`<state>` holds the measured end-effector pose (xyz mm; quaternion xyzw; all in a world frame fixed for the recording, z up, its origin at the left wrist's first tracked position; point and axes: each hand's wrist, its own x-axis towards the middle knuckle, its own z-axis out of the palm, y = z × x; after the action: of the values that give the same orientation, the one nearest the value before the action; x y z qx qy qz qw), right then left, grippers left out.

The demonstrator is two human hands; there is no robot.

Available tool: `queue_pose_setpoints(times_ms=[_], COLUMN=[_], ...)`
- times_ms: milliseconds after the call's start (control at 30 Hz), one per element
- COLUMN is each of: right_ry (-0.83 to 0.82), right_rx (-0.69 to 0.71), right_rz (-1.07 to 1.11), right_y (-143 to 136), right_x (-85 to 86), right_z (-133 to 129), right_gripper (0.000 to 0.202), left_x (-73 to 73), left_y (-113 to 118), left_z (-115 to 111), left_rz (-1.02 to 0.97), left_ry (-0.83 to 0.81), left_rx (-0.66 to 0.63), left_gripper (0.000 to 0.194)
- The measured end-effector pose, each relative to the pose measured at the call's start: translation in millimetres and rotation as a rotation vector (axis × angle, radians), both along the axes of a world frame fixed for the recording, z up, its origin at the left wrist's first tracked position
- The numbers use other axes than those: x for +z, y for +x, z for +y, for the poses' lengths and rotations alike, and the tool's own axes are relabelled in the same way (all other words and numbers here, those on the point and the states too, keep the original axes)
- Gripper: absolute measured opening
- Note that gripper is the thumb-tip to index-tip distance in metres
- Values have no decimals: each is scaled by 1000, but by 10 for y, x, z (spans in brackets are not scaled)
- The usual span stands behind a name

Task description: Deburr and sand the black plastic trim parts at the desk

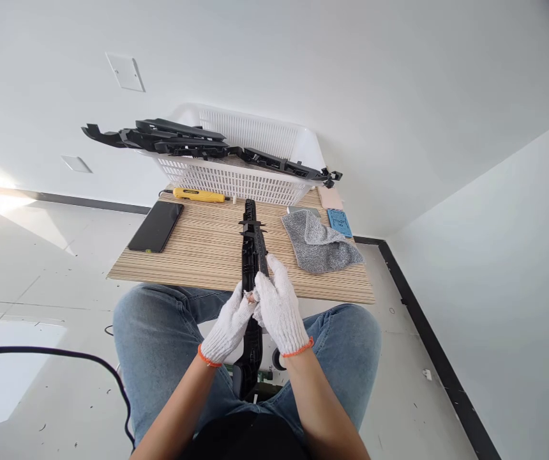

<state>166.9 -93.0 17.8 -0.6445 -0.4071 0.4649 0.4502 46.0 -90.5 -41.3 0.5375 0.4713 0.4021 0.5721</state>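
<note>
A long black ribbed plastic part (251, 358) runs from my lap up over the table's front edge. My left hand (229, 327), in a white knitted glove with an orange cuff, is closed around its middle. In my right hand (281, 312), gloved the same way, is a dark caliper (260, 248). The caliper lies along the part's upper stretch, its jaws reaching across near the far end. Both hands meet at the part's middle, so the fingertips are partly hidden.
On the striped wooden table (207, 249) lie a black phone (156, 227), a yellow tool (198, 195), a grey cloth (320, 243) and a blue card-like piece (339, 222). Behind, a white basket (236, 182) holds several black plastic parts (179, 137). A black cable (64, 352) hangs at left.
</note>
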Motion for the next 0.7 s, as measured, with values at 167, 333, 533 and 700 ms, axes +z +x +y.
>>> queue_pose_setpoints(times_ms=[167, 333, 533, 700], right_ry=[-127, -116, -81, -95], right_rx=[-53, -109, -53, -10], right_rz=[452, 552, 607, 645], right_y=[-31, -72, -65, -44], right_x=[109, 78, 9, 24], right_z=[167, 270, 193, 200], right_gripper=[54, 31, 34, 36], left_x=[6, 101, 144, 143], left_y=[-18, -28, 15, 44], left_z=[22, 41, 48, 54], left_rz=[6, 7, -6, -17], left_ry=[-26, -34, -35, -34], left_rx=[-5, -4, 11, -1], left_gripper=[65, 52, 52, 59])
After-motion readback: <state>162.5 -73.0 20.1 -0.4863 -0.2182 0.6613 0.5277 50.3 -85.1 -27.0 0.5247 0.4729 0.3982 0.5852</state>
